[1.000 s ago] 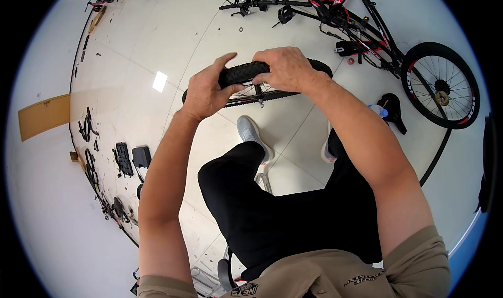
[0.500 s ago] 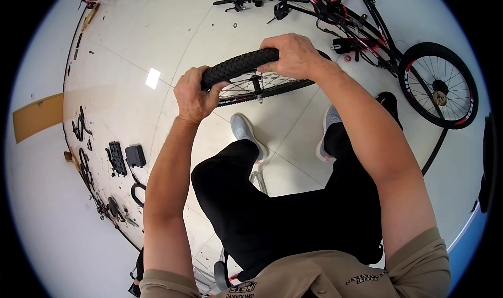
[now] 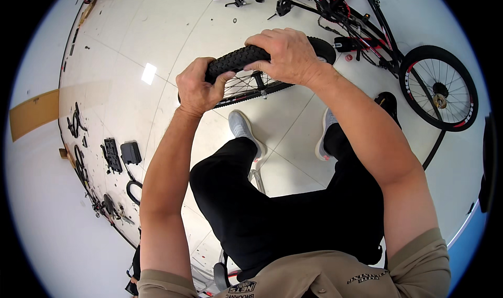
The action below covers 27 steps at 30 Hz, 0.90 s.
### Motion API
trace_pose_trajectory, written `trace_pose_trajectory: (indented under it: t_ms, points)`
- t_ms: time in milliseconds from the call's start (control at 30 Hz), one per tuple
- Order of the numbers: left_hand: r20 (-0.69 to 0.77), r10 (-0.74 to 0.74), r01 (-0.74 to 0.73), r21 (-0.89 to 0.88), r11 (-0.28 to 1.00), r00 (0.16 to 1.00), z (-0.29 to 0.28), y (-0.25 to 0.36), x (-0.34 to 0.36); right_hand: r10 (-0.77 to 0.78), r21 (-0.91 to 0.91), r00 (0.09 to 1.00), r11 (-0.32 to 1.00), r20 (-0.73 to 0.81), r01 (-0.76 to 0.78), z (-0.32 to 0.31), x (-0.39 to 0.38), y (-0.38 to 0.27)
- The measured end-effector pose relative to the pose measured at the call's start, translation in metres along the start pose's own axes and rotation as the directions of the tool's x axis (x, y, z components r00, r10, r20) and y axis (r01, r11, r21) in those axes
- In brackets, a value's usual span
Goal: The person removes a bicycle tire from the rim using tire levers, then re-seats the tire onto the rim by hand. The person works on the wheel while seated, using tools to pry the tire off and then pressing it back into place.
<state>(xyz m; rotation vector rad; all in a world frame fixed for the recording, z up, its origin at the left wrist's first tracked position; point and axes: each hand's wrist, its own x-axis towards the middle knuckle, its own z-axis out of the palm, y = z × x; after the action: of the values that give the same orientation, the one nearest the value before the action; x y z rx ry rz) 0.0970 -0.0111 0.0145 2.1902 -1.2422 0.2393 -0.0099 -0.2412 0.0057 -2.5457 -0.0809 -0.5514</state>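
A bicycle wheel (image 3: 238, 60) with a black knobby tyre is held upright in front of me, above the tiled floor. My left hand (image 3: 201, 87) is closed round the left part of the tyre, thumb on the near side. Further right, my right hand (image 3: 285, 56) grips the top of the tyre, its thumb pressed along the near side. Spokes and the dark hub (image 3: 259, 81) show below the tyre between my hands. The palms hide the tyre parts under them.
A black and red bicycle frame (image 3: 335, 10) lies at the far right, its rear wheel (image 3: 439, 88) nearer me. To the left on the floor are a dark open tool case (image 3: 111, 155), a closed black case (image 3: 131, 153) and scattered bike parts. My shoes (image 3: 246, 133) stand below the wheel.
My right hand has shifted left along the tyre, closer to the left hand, baring more tyre on the right. The left hand has moved slightly and still grips.
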Motion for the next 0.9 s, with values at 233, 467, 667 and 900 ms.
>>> trace_pose_trajectory:
  t_ms: [233,467,667,900]
  points:
    - [0.052,-0.115,0.116,-0.027,0.993,0.992,0.005,0.007,0.012,0.131,0.013,0.991,0.991,0.010,-0.131,0.001,0.003,0.005]
    - [0.147,-0.297,0.310,-0.076,0.948,0.943,0.008,0.010,0.020,0.245,0.055,0.950,0.964,0.192,-0.260,-0.018,0.013,0.002]
    - [0.331,-0.289,0.306,0.001,0.952,0.898,-0.004,0.018,0.031,0.258,0.074,0.940,0.957,0.225,-0.280,-0.023,0.011,0.012]
    - [0.141,-0.187,0.208,-0.152,0.966,0.972,-0.004,-0.019,-0.008,0.352,0.079,0.909,0.923,0.225,-0.377,-0.038,0.004,0.027]
